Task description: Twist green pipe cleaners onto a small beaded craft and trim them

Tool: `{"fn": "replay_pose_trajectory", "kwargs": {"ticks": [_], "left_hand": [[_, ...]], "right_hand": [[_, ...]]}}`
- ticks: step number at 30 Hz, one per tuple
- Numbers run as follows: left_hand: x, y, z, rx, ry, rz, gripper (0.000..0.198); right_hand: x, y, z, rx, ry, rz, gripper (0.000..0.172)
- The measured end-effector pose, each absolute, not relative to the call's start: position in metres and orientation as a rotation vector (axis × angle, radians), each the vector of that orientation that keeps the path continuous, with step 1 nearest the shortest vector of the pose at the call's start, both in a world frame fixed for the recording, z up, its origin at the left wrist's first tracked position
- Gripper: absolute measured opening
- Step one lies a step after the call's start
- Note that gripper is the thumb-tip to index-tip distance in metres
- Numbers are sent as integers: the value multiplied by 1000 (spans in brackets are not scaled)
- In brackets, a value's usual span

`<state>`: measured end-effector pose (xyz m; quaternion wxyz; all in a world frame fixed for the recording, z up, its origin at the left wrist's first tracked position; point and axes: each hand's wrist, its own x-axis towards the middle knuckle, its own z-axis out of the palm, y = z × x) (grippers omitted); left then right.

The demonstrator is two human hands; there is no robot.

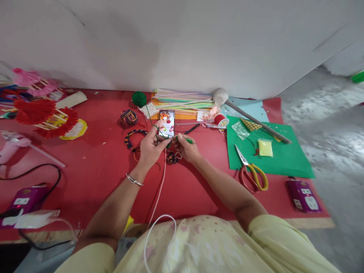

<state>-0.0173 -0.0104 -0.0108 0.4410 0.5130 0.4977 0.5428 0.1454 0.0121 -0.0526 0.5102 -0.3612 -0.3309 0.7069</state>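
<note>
A white cable [159, 197] is noted running up from the lap. Over the red mat [93, 163], the left hand [150, 147] and right hand [186, 148] are both pinched on a green stem [186, 140] - held taut, judged for winding. It is thin and green-wrapped. A phone [167, 122] is laid just beyond - within sight.

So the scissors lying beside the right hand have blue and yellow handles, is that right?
Not quite. The head view shows the scissors beside the right hand with red and yellow handles, not blue and yellow.
</note>
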Motion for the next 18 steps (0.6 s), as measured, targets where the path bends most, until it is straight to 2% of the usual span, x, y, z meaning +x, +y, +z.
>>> {"fn": "replay_pose_trajectory", "kwargs": {"ticks": [9,18], "left_hand": [[-16,-8,-8,1250,1231,1298,87],[-13,-6,-17,1253,1198,1309,84]], "right_hand": [[146,13,-63,-967,-901,1543,38],[144,17,-63,-939,-847,1595,40]]}}
